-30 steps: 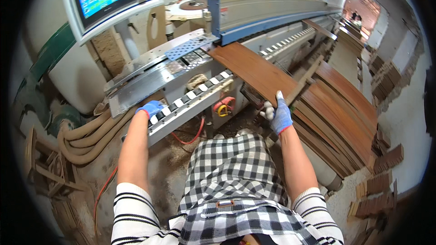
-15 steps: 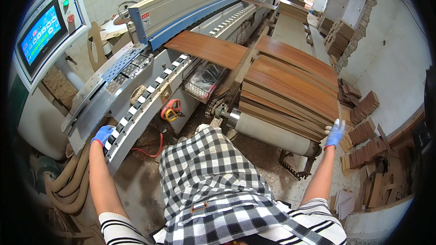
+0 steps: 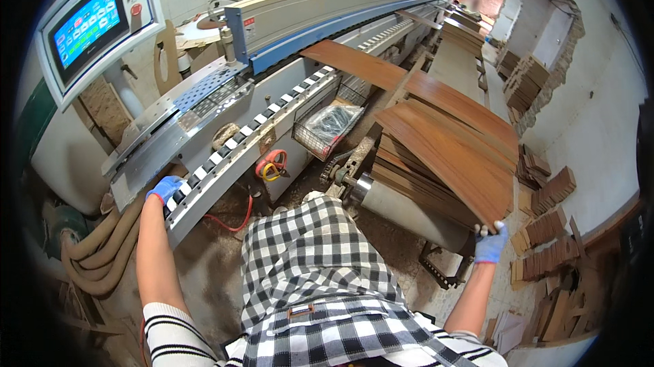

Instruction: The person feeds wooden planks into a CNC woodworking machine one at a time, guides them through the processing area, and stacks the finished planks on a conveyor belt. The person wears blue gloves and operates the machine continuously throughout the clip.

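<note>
Workshop, pale wall at right, long edge machine (image 3: 327, 16) running away ahead. Wooden panel (image 3: 453, 159) sits on top of the stack of boards (image 3: 412, 173) at right, askew to the boards below. Right hand (image 3: 490, 241), gloved, grips its near end; long axis runs from there forward and to the left, toward the machine. Right is clearly the nearer hand. Left hand (image 3: 165, 188), gloved, rests on the near end of the roller rail (image 3: 262, 122), well apart from the panel; can't tell how far its fingers close.
</note>
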`<state>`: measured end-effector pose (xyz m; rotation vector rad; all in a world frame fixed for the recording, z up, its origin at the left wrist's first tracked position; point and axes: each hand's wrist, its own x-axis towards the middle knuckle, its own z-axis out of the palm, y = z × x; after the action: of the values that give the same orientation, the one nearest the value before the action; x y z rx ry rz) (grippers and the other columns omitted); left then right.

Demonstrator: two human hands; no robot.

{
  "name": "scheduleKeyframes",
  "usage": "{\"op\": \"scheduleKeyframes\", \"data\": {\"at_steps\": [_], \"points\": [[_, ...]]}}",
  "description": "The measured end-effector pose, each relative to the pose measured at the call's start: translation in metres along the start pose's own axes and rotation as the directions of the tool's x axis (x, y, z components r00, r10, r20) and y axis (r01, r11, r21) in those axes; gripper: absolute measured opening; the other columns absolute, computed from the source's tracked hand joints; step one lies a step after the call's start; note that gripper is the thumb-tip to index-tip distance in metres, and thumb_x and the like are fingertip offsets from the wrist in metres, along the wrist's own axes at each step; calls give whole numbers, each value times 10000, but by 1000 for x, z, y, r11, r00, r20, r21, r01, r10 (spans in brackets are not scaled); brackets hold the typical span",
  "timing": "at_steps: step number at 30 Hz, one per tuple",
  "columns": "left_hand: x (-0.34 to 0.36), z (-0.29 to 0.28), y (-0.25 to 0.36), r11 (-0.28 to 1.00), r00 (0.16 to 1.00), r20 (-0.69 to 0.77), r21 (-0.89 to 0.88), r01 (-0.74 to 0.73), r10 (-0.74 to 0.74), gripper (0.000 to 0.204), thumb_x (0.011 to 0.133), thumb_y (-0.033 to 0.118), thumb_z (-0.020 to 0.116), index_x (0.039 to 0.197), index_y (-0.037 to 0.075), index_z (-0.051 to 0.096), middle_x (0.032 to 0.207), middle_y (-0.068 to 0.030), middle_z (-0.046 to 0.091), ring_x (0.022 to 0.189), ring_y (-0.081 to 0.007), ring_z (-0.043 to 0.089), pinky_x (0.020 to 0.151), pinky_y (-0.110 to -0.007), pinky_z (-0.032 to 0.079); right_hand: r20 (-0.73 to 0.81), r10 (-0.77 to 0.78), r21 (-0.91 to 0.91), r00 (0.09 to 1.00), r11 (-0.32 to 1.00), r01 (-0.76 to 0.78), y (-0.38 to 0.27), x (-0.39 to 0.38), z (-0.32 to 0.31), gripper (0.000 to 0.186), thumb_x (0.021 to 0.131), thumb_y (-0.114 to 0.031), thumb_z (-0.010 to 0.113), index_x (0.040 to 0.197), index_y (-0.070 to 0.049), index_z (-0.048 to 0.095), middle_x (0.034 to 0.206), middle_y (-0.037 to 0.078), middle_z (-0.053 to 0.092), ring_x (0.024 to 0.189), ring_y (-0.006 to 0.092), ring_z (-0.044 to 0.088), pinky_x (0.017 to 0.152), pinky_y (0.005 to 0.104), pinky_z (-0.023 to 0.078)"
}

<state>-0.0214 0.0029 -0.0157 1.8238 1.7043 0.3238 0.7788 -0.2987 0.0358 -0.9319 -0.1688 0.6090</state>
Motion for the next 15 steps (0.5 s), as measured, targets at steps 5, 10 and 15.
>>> {"op": "scheduleKeyframes", "data": {"at_steps": [5, 10, 15], "points": [[7, 1, -11, 997, 999, 35, 82, 1, -4, 326, 842, 270, 512, 1040, 27, 601, 995, -161, 624, 927, -289, 574, 839, -353, 425, 244, 282, -148, 928, 956, -252, 14, -41, 18, 236, 771, -198, 587, 960, -67, 538, 742, 43, 601, 460, 143, 530, 520, 351, 519], [-15, 1, 51, 994, 997, 26, 81, 67, -70, 325, 800, 289, 517, 1009, 65, 625, 988, -157, 632, 899, -300, 599, 773, -384, 457, 297, 252, -273, 921, 947, -171, 35, -84, 49, 441, 780, -219, 533, 1151, 6, 449, 555, 33, 567, 463, 169, 539, 598, 361, 524], [-23, -2, 48, 994, 997, 21, 74, 76, -78, 368, 811, 353, 525, 1000, 53, 626, 1006, -153, 629, 908, -292, 593, 795, -376, 448, 567, 417, -203, 710, 907, -370, 74, -95, 68, 449, 755, -190, 510, 1121, 61, 441, 548, 75, 578, 367, 189, 511, 617, 384, 529]]}}
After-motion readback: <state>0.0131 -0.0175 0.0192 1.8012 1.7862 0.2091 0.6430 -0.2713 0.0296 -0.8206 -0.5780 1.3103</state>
